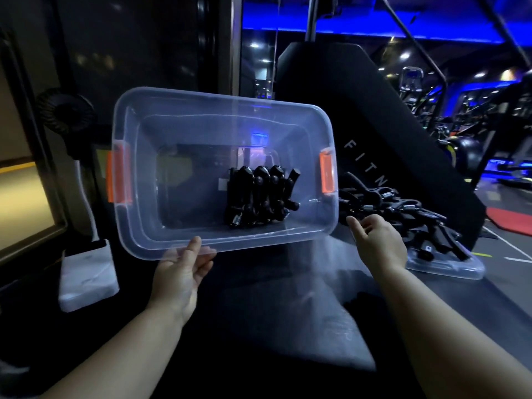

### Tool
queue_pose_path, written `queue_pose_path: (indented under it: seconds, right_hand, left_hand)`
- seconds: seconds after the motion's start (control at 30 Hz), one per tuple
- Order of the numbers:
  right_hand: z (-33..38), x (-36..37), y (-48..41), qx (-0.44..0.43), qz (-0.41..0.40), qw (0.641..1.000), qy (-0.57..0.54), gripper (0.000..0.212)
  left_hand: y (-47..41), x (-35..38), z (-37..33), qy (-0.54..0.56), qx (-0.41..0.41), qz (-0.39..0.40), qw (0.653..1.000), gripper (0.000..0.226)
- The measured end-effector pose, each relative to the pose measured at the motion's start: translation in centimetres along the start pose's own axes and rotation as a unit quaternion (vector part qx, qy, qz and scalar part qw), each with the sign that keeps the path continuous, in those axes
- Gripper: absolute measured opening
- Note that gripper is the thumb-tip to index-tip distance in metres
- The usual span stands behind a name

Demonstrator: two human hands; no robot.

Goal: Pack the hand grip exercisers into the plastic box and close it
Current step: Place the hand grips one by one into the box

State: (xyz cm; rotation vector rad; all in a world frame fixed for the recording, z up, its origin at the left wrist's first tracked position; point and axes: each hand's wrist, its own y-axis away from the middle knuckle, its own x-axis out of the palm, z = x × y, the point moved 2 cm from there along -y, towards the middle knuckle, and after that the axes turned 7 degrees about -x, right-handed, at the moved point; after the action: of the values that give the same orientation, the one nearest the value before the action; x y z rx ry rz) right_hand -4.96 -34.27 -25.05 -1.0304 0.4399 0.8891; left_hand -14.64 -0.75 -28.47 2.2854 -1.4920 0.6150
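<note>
Clear plastic box [178, 125] is tipped up so that its open top faces the person, which shows the whole floor of it and how much room is left. The left hand [180, 272] grips the near rim, thumb over the edge and fingers seen through the plastic underneath. That pinch looks to be what keeps the box at this angle.

A short row of black hand grip exercisers [259, 197] lies packed side by side against the right part of the box floor. The rest of the floor is bare, so the packing seems only begun.

The right hand [377, 240] holds nothing. Its fingers are loosely curled, with the forefinger out toward the near right corner of the box. Whether it touches the corner cannot be told.

Just beyond that hand a loose pile [403, 214] of more exercisers sits on the clear lid [449, 266], which lies flat on the dark desk [259, 286] to the right of the box. The lid is likely serving as a tray, so it cannot go on until the pile is moved across.

Both orange latches [119, 177] hang on the short ends of the box with nothing to clip onto yet
</note>
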Motion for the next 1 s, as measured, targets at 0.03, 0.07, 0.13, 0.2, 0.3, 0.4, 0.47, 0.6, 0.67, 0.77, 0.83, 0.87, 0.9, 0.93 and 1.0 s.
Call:
queue_pose_path:
  seconds: [0.03, 0.07, 0.13, 0.2, 0.3, 0.4, 0.47, 0.6, 0.67, 0.77, 0.83, 0.87, 0.9, 0.93, 1.0]
  right_hand:
    - [-1.1, -0.1, 0.0, 0.013, 0.005, 1.000, 0.011, 0.043]
    - [-2.2, -0.2, 0.0, 0.024, 0.010, 0.999, 0.026, 0.045]
    - [-4.1, -0.4, -0.1, 0.047, 0.023, 0.996, 0.068, 0.046]
    - [-5.6, -0.5, -0.3, 0.072, 0.046, 0.990, 0.116, 0.046]
    - [-7.3, -0.4, -0.6, 0.096, 0.083, 0.978, 0.163, 0.051]
    - [-8.8, -0.5, -0.6, 0.124, 0.087, 0.973, 0.177, 0.054]
    - [-9.1, -0.5, -0.4, 0.155, 0.117, 0.965, 0.175, 0.058]
    - [-9.1, -0.8, -0.3, 0.201, 0.181, 0.949, 0.161, 0.064]
    - [-9.4, -0.9, -0.2, 0.193, 0.196, 0.947, 0.164, 0.065]
    - [-9.7, -1.1, 0.0, 0.178, 0.192, 0.947, 0.184, 0.067]
    - [-9.6, -1.2, 0.0, 0.172, 0.189, 0.947, 0.195, 0.067]
    - [-9.6, -1.2, 0.0, 0.170, 0.188, 0.947, 0.199, 0.067]
    - [-9.6, -1.2, 0.0, 0.172, 0.187, 0.946, 0.200, 0.067]
    - [-9.6, -1.1, 0.0, 0.177, 0.187, 0.946, 0.197, 0.068]
    - [-9.6, -1.1, -0.1, 0.189, 0.191, 0.944, 0.193, 0.074]
  left_hand:
    - [-0.1, 0.0, 0.0, -0.002, 0.001, 0.002, 1.000, 0.020]
    - [-0.1, 0.0, 0.1, -0.004, 0.002, 0.004, 1.000, 0.019]
    - [-0.2, -0.1, 0.2, -0.007, 0.005, 0.006, 1.000, 0.019]
    - [-0.2, -0.1, 0.2, -0.009, 0.007, 0.006, 1.000, 0.020]
    - [-0.2, -0.1, 0.3, -0.007, 0.011, 0.004, 1.000, 0.019]
    - [-0.4, -0.2, 0.4, -0.009, 0.013, 0.005, 1.000, 0.019]
    - [-0.5, -0.3, 0.4, -0.010, 0.014, 0.006, 1.000, 0.019]
    - [-0.5, -0.3, 0.4, -0.011, 0.016, 0.010, 1.000, 0.019]
    - [-0.5, -0.2, 0.4, -0.009, 0.018, 0.013, 1.000, 0.020]
    - [-0.4, -0.1, 0.4, -0.008, 0.019, 0.014, 1.000, 0.020]
    - [-0.4, -0.2, 0.4, -0.006, 0.018, 0.015, 1.000, 0.020]
    - [-0.4, -0.2, 0.4, -0.005, 0.017, 0.015, 1.000, 0.020]
    - [-0.4, -0.2, 0.4, -0.005, 0.018, 0.015, 1.000, 0.020]
    - [-0.4, -0.2, 0.4, -0.006, 0.018, 0.014, 1.000, 0.020]
    - [-0.3, -0.2, 0.4, -0.009, 0.019, 0.010, 1.000, 0.020]
